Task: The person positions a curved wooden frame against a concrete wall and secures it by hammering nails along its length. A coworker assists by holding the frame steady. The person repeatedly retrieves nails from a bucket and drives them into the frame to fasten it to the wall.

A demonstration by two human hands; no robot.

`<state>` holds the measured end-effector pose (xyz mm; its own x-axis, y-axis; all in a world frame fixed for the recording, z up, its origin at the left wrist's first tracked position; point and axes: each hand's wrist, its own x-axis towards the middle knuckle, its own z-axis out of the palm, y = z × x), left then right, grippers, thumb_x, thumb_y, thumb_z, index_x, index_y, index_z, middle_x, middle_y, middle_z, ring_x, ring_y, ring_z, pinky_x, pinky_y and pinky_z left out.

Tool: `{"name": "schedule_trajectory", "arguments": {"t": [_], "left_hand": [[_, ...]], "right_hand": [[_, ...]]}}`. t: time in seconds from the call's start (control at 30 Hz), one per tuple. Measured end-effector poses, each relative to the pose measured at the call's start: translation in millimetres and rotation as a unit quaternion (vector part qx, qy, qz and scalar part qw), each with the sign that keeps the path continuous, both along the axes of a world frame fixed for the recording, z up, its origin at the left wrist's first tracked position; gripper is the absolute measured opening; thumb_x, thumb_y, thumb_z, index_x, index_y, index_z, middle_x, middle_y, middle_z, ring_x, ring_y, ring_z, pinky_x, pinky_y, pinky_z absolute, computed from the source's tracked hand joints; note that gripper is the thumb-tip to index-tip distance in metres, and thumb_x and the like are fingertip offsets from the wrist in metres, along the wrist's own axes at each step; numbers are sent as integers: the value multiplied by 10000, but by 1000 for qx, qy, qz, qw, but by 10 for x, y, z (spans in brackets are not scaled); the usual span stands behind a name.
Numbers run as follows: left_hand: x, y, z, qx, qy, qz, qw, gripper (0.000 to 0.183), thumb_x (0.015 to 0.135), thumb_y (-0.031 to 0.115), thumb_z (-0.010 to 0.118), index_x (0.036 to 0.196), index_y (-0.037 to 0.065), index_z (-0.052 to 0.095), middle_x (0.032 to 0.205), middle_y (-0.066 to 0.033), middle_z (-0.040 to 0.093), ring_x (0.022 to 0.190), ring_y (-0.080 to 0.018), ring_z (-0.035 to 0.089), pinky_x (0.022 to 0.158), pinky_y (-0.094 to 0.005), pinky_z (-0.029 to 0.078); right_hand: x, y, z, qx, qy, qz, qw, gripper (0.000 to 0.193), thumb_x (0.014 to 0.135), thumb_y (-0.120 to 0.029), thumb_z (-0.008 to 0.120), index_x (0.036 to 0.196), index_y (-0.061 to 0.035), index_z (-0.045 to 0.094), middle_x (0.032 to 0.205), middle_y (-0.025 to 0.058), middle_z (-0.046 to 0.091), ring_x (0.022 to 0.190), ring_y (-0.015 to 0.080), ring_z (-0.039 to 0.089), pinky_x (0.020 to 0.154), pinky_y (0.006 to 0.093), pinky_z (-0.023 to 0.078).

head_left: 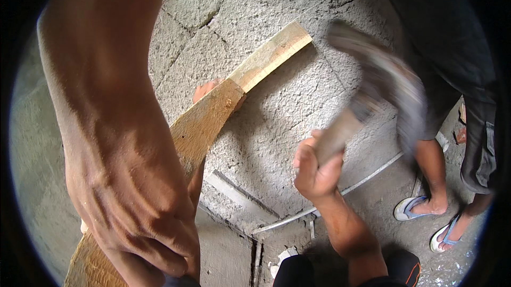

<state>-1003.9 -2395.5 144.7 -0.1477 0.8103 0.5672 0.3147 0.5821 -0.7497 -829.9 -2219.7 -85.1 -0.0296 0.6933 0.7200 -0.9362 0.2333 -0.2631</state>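
Note:
My left hand (207, 90) grips a rough wooden board (205, 114) from underneath, fingers showing at both edges; the rest is hidden by the wood. At that spot the tapered board meets a paler, narrower wooden strip (274, 55), which points up and to the right. My right hand (319, 172) is closed around the wooden handle of a hammer (383, 77). Its dark head is smeared by motion, raised right of the strip and apart from it. Another person's hand (133, 196), its arm coming in from the top left, lies over the board's lower part, close to the camera.
Below the wood spreads a rough, cracked grey concrete surface (277, 143). A pale thin strip (330, 196) runs along its lower edge. On the right stands a person in dark trousers (450, 63) and flip-flops (412, 210), close to the hammer. A reddish fragment (461, 135) lies behind them.

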Motion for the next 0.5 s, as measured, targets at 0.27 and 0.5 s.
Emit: {"name": "schedule_trajectory", "arguments": {"t": [0.27, 0.5], "left_hand": [[103, 127, 65, 28, -96, 25, 995, 429, 862, 478, 793, 1037, 89, 745, 906, -163, 718, 832, -395, 671, 750, -496, 529], [416, 304, 39, 14, -102, -6, 995, 415, 854, 466, 799, 1029, 93, 752, 884, -167, 720, 825, -400, 679, 738, -484, 533]], "right_hand": [[-510, -318, -169, 140, -115, -19, 983, 212, 1035, -202, 610, 1030, 3, 558, 643, 165, 648, 543, 308, 698, 461, 394, 526], [-234, -163, -168, 72, -149, 27, 986, 276, 1007, -150, 631, 1133, 69, 522, 677, 174, 669, 578, 342, 729, 497, 441, 566]]}}
